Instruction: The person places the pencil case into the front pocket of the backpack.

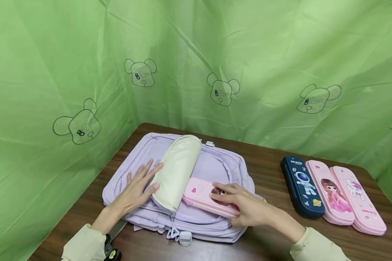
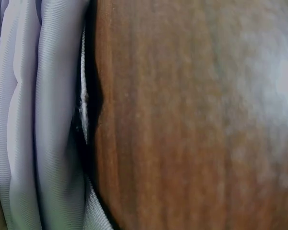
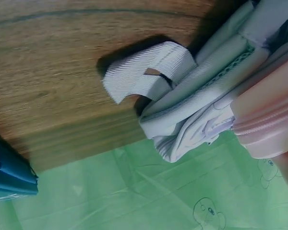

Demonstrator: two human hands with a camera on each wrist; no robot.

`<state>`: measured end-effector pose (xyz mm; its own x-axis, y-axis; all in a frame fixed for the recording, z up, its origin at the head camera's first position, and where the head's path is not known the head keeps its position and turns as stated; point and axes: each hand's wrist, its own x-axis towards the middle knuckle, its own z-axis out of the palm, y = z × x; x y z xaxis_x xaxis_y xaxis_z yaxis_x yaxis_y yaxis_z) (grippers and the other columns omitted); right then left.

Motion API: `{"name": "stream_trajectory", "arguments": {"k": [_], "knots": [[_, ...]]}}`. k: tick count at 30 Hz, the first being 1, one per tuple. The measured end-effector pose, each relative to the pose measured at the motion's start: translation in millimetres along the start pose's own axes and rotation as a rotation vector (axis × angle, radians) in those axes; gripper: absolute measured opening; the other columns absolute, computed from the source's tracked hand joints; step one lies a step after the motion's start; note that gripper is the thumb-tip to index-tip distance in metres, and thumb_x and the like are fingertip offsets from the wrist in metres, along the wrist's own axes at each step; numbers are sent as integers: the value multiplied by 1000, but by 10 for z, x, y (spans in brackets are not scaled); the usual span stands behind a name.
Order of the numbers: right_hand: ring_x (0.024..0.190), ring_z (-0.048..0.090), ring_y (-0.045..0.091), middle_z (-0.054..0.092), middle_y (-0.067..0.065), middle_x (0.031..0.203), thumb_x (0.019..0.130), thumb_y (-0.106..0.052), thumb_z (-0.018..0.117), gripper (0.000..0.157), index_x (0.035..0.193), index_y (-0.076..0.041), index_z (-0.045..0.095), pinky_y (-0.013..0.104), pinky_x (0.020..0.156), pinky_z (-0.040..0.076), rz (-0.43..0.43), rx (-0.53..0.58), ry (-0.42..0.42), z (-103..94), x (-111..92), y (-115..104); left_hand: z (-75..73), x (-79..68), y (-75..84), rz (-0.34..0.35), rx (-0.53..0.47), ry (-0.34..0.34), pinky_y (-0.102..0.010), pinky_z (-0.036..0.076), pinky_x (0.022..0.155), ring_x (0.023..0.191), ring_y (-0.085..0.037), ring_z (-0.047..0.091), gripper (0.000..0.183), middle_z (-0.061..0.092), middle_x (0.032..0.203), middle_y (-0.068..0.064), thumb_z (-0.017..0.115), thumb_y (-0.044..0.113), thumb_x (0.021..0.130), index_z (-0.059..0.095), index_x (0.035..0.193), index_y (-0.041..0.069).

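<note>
A lilac backpack (image 1: 130, 163) lies flat on the table, its folded-back front flap (image 1: 179, 170) showing a cream lining. My left hand (image 1: 134, 190) rests on the bag's left part with fingers extended, thumb and index touching the flap's left edge. Just right of the flap, a pink pencil case (image 1: 199, 192) with a doll picture lies over the front pocket. From its right end my right hand (image 1: 248, 203) grips it, fingers over the top and thumb at the near side. The right wrist view shows the pink case (image 3: 266, 115) against the bag's side (image 3: 187, 110).
To the right on the brown table (image 1: 264, 159) lie a navy space pencil case (image 1: 302, 188), a pink one with a doll (image 1: 331, 192) and a pink one with a rabbit (image 1: 357, 199), side by side. A green curtain (image 1: 183, 43) hangs behind and to the left.
</note>
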<state>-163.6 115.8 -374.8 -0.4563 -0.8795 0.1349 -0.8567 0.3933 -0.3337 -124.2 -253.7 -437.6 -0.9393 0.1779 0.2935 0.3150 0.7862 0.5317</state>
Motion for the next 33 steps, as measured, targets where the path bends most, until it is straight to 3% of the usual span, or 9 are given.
{"name": "stream_trajectory", "arguments": {"k": [5,10,14,17,20,24,30,33], "knots": [[120,38,20,35,8,146,56,-13,77,82,134,-18,53,40,90,42,-49,21,25,67,71,-50,-4,15,-15,10,-57,35,-75,-2,93,134,-47,15,55,16,153,-11,45,37,95,25,147,37],[118,42,23,37,11,144,57,-16,75,79,133,-16,53,39,92,43,-128,-46,63,189,247,-146,-13,31,-53,36,-115,77,-77,0,91,131,-50,19,55,21,152,-13,47,33,94,30,146,33],[124,41,29,41,11,142,67,-22,73,68,132,-15,54,44,99,37,-140,-84,77,169,292,-179,-3,32,-62,50,-117,77,-77,0,91,132,-50,19,57,21,152,-13,49,31,92,31,146,33],[127,37,35,41,12,142,75,-33,72,61,131,-16,55,52,100,33,-79,-118,124,81,147,-165,3,22,-59,52,-116,75,-77,0,91,132,-49,19,58,21,152,-13,50,30,92,30,146,33],[123,42,37,43,14,139,75,-44,73,65,131,-17,55,55,94,38,49,-156,185,24,-96,-135,13,10,-55,52,-116,80,-77,0,91,131,-50,19,57,21,152,-13,50,30,92,30,146,33],[109,54,30,54,12,126,73,-50,74,70,130,-14,55,48,85,48,166,-125,235,61,-305,-83,30,15,-51,52,-122,89,-77,-1,91,133,-48,17,58,20,152,-13,50,30,92,30,146,34],[104,57,22,57,6,120,72,-41,78,67,128,-11,57,43,84,49,160,-7,282,163,-256,-16,26,24,-28,62,-115,92,-77,-1,91,133,-47,18,58,20,152,-16,50,29,93,30,146,32],[105,56,21,56,6,120,73,-39,77,68,130,-9,55,42,86,48,145,34,259,207,-176,-13,24,17,-15,56,-113,105,-77,-1,91,133,-46,20,58,20,152,-15,50,28,92,30,146,32]]}}
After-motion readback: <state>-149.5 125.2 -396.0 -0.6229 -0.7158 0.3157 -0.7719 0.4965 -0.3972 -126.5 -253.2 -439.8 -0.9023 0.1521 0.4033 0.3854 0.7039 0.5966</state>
